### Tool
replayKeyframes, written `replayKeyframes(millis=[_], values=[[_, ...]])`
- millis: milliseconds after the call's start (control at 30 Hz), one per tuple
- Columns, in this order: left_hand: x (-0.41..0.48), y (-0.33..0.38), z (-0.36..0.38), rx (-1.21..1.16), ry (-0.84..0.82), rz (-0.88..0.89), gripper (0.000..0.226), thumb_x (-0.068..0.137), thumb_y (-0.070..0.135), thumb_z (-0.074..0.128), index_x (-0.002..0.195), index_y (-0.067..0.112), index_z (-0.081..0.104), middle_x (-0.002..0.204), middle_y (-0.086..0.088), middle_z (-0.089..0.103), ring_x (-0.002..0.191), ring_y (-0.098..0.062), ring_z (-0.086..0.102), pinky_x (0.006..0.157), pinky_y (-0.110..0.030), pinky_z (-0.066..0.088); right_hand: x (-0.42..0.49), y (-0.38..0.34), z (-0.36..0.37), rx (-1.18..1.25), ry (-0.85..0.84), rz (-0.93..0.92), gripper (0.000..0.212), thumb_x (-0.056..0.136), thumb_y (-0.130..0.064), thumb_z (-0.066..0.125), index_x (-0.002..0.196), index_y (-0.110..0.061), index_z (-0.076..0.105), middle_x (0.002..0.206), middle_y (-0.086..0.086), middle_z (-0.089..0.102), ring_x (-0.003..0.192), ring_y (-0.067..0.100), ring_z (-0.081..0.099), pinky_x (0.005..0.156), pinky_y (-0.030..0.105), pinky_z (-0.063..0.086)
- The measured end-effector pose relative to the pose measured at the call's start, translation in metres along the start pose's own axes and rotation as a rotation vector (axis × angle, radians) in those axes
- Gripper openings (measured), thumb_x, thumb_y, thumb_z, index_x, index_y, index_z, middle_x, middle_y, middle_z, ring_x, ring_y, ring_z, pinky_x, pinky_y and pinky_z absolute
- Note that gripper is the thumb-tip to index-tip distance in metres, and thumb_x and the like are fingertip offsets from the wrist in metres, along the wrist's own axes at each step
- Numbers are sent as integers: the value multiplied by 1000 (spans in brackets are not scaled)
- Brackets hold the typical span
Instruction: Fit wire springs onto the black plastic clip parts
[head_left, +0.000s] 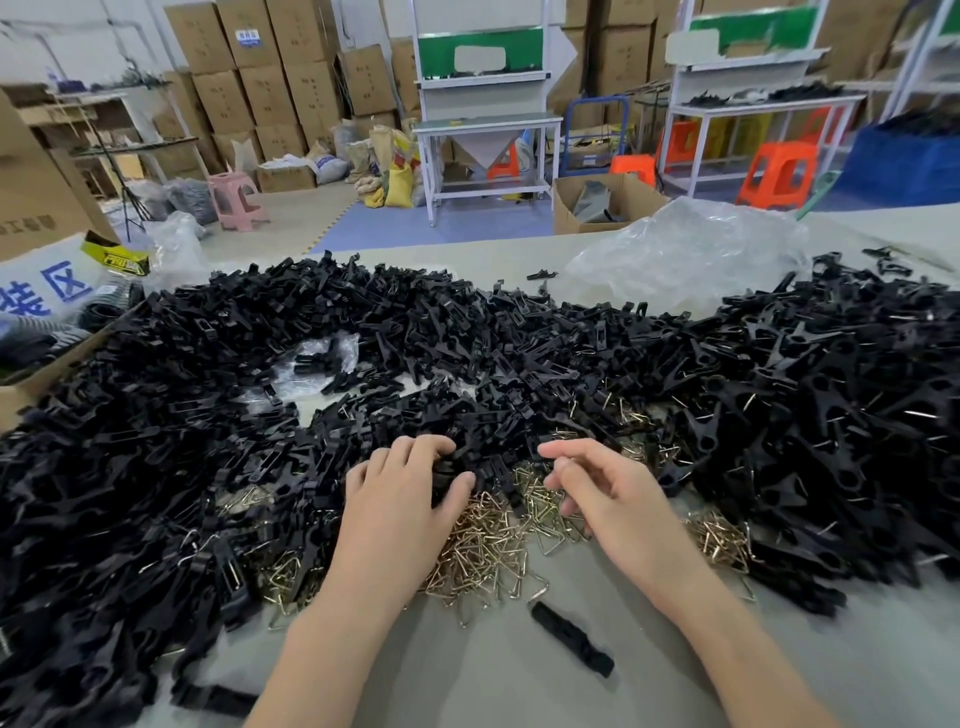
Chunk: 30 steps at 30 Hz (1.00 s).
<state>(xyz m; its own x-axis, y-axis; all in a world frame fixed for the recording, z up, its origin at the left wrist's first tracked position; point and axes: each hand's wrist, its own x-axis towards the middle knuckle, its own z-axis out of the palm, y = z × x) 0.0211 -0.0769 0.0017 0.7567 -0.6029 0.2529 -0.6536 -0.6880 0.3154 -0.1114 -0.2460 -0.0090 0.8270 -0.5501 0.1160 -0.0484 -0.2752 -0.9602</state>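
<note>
Stacked cardboard boxes (270, 78) behind white workbenches (485, 124) and orange stools (776, 174).

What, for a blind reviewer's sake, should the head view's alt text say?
A person's left hand grips black plastic clip parts in a huge pile; the right hand, fingers curled, is over brass-coloured triangular wire springs on a grey table.

Black plastic clip parts (467, 338) are lying in a wide heap, curving around a loose pile of gold-coloured triangular wire springs (483, 545); a single clip part (571, 640) is lying alone nearby.
</note>
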Motion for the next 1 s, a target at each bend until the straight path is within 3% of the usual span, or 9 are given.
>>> replayKeyframes(millis=[67, 200, 267, 367, 467, 667, 800, 900, 1000], values=[[-1, 1, 0, 9, 32, 34, 37, 96, 56, 41, 126, 36, 51, 120, 18, 54, 117, -11, 51, 105, -33, 28, 0, 1, 0, -19, 6, -3, 28, 104, -25, 54, 105, -50, 69, 91, -14, 72, 74, 3, 66, 62, 13, 47], [-2, -2, -1, 133, -119, 138, 70, 92, 68, 19, 154, 37, 27, 130, 16, 45, 128, -12, 38, 114, -35, 19, 1, 3, 0, -50, 7, -6, 27, 104, -25, 53, 106, -47, 69, 91, -15, 73, 75, 4, 67, 63, 14, 46], [-1, -1, 0, 126, -139, 135, 71, 91, 71, 20, 154, 38, 27, 132, 14, 43, 130, -12, 35, 116, -34, 18, 1, 3, 0, -56, 6, -6, 27, 104, -25, 54, 106, -46, 69, 91, -14, 73, 75, 4, 66, 63, 14, 46], [-3, 5, 0, 69, -41, 121, 47, 97, 61, 39, 138, 39, 43, 124, 15, 50, 124, -13, 43, 110, -31, 21, 0, 3, 0, -65, 11, -8, 26, 104, -24, 54, 106, -44, 70, 90, -14, 73, 74, 4, 66, 62, 14, 47], [-6, 7, -1, 45, 33, 125, 27, 99, 53, 46, 121, 38, 48, 113, 18, 55, 115, -12, 50, 106, -29, 24, -1, 2, 0, -69, 21, -12, 27, 104, -24, 53, 105, -44, 70, 89, -14, 73, 74, 4, 66, 62, 15, 47], [-5, 4, -12, -67, 301, 59, 31, 101, 45, 36, 110, 23, 56, 75, 11, 62, 78, -17, 62, 100, -33, 33, -2, 2, 0, -68, 22, -22, 28, 105, -23, 52, 109, -48, 67, 91, -14, 72, 76, 6, 68, 62, 18, 49], [-4, -2, -15, -187, 376, -11, 39, 101, 45, 30, 114, 18, 54, 75, 8, 64, 77, -18, 59, 100, -33, 33, -2, 2, -1, -64, 17, -23, 29, 105, -23, 52, 109, -48, 66, 91, -14, 72, 76, 5, 67, 63, 19, 50], [-5, -4, -18, -246, 432, -35, 33, 102, 43, 32, 114, 20, 51, 66, 10, 61, 69, -16, 57, 91, -25, 28, -2, 2, -1, -53, 8, -21, 28, 105, -23, 53, 111, -47, 66, 92, -14, 72, 76, 5, 67, 63, 18, 50], [-3, -8, -19, -285, 432, -48, 35, 102, 44, 31, 118, 21, 51, 73, 12, 67, 74, -13, 61, 88, -24, 26, -2, 4, -1, -46, 9, -20, 27, 105, -24, 53, 111, -47, 66, 92, -14, 72, 77, 5, 67, 63, 17, 50]])
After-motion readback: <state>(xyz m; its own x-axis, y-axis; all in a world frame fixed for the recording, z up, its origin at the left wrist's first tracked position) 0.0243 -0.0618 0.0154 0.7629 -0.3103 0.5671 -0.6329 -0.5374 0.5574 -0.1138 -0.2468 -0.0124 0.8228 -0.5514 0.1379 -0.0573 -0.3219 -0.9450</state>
